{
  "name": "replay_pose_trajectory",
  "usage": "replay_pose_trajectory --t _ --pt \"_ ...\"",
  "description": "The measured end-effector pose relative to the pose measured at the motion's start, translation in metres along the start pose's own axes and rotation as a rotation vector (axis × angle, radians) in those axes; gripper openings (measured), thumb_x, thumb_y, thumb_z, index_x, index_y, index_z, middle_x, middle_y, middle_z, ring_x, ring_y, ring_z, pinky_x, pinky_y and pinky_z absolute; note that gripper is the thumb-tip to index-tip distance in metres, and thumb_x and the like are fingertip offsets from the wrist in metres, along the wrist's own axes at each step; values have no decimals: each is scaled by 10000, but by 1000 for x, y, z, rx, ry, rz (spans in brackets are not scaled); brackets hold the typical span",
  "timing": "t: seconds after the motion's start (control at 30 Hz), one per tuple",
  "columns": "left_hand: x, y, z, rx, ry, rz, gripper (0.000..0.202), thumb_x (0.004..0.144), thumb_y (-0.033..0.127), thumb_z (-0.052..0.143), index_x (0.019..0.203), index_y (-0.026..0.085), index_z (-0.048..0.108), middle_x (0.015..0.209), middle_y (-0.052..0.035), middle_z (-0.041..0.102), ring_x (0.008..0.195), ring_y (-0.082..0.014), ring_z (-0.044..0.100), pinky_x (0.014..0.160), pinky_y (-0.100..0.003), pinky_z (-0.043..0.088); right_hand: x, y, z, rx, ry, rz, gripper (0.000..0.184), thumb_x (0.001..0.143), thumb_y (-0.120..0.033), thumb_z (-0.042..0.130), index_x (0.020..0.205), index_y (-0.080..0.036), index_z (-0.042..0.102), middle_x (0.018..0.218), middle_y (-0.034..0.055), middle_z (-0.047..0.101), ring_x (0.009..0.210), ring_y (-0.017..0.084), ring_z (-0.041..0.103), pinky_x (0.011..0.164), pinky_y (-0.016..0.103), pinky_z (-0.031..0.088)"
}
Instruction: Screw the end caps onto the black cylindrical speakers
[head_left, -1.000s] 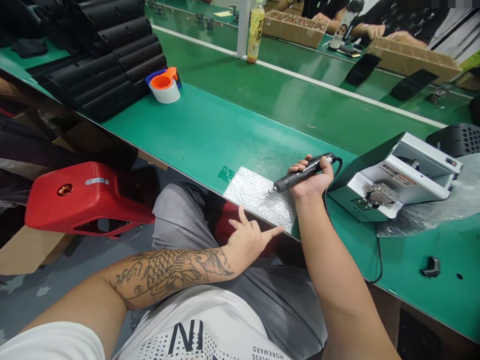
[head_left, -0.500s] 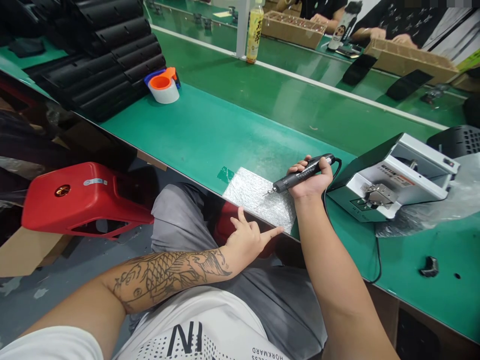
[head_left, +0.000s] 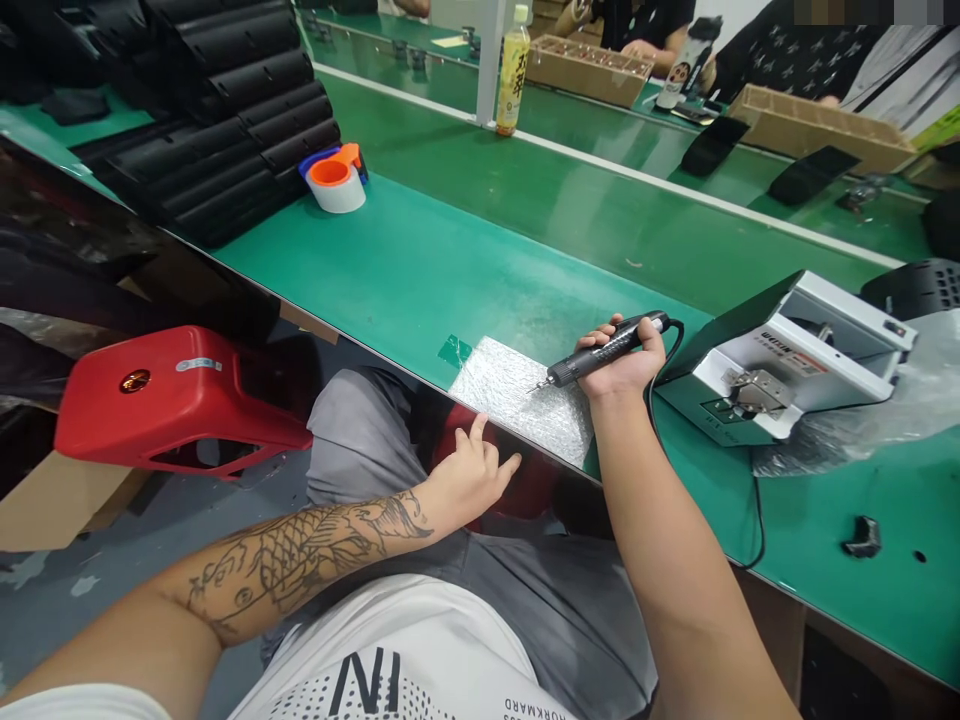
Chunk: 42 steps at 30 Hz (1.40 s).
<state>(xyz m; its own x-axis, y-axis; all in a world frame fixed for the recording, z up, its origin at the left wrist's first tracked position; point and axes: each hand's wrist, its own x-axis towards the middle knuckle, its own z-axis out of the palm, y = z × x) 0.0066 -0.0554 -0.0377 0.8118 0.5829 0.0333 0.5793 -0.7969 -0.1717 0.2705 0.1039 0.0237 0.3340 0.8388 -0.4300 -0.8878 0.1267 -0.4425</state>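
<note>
My right hand (head_left: 624, 365) is wrapped round a black electric screwdriver (head_left: 604, 352), its bit pointing left and down over a silvery, crinkled pad (head_left: 517, 395) at the bench edge. A cable runs from the tool's rear end down beside my right forearm. My left hand (head_left: 471, 474) holds nothing. Its fingers are apart, partly bent, just in front of the bench edge below the pad, above my lap. Below that hand, a red surface (head_left: 517, 480) is partly hidden under the bench.
A white-and-black machine (head_left: 780, 360) stands at right beside clear plastic wrap (head_left: 847, 430). A small black part (head_left: 861, 538) lies nearer. Tape rolls (head_left: 336, 185) and stacked black housings (head_left: 247, 120) are at left; a red housing (head_left: 180, 400) sits below. Across the bench are a bottle (head_left: 512, 75) and co-workers.
My left hand has drawn back to the left, away from the pad's front corner, and its index finger is less stretched out. My right hand keeps the screwdriver in nearly the same place.
</note>
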Motion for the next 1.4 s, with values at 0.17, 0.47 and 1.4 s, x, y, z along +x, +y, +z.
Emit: replay_pose_trajectory --t 0.17,0.47,1.4 --pt "-7 -14 -9 -121 -15 26 551 1175 263 779 1721 193 765 1174 -210 837 1625 -604 703 1076 -595 686 4 0 -1 -10 9 -17 302 1123 -536 598 1006 -260 632 714 -69 589 492 100 577 466 216 555" --pt "-25 -42 18 -347 -298 -1 631 1091 423 913 1687 264 783 1373 -167 877 1590 -449 745 1251 -533 596 4 1 -3 -22 15 -33 303 1130 -530 581 1006 -260 636 721 -71 588 497 99 575 469 213 560" --pt "-15 -79 29 -1504 444 -1009 438 973 634 831 1041 216 718 893 -45 819 788 -224 862 727 -332 712 7 0 -7 -34 -2 -32 265 1084 -533 667 1031 -278 619 728 -72 599 495 110 597 460 232 575"
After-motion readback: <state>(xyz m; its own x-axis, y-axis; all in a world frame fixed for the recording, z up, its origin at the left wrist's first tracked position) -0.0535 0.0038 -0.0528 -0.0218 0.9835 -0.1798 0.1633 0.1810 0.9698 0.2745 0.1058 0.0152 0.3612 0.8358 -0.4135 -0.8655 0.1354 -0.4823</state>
